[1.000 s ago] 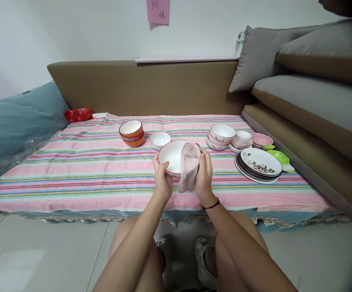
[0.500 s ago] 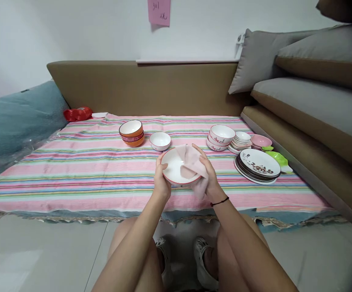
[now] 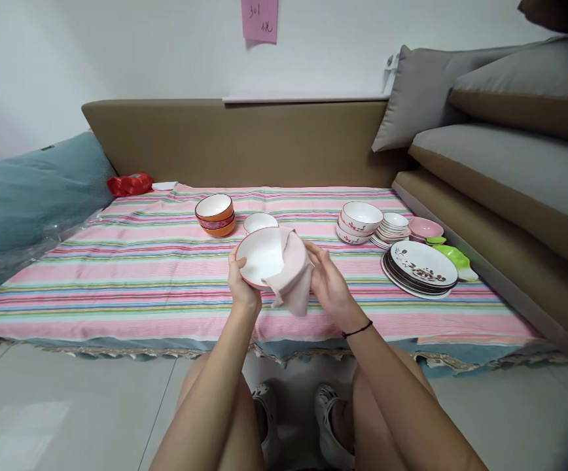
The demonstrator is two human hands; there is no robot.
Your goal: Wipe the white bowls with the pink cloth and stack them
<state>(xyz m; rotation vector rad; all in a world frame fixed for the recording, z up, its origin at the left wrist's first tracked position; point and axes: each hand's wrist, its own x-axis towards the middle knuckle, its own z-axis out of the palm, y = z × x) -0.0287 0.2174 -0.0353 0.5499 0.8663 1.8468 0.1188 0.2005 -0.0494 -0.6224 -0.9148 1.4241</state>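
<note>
My left hand point(image 3: 243, 282) grips a white bowl point(image 3: 259, 256) with a red rim by its left side, thumb over the edge. The bowl is tilted toward me in the air above the striped cloth. A pale pink wiping cloth point(image 3: 294, 271) drapes over its right rim and hangs down outside. Beside the cloth's right edge is my right hand point(image 3: 330, 284), fingers loosely extended; their tips are partly hidden. Just behind the held bowl stands a smaller white bowl point(image 3: 260, 221), partly covered from view.
Orange and red bowls point(image 3: 215, 216) are stacked at left. To the right stand white flowered bowls point(image 3: 359, 222), small dishes point(image 3: 394, 224), a pink bowl point(image 3: 425, 227), patterned plates point(image 3: 424, 265) and a green dish point(image 3: 453, 258). Stacked cushions point(image 3: 510, 163) border the right side.
The bowl and wiping cloth have shifted left with my left hand. My right hand has loosened from the bowl's right side and stayed nearly in place.
</note>
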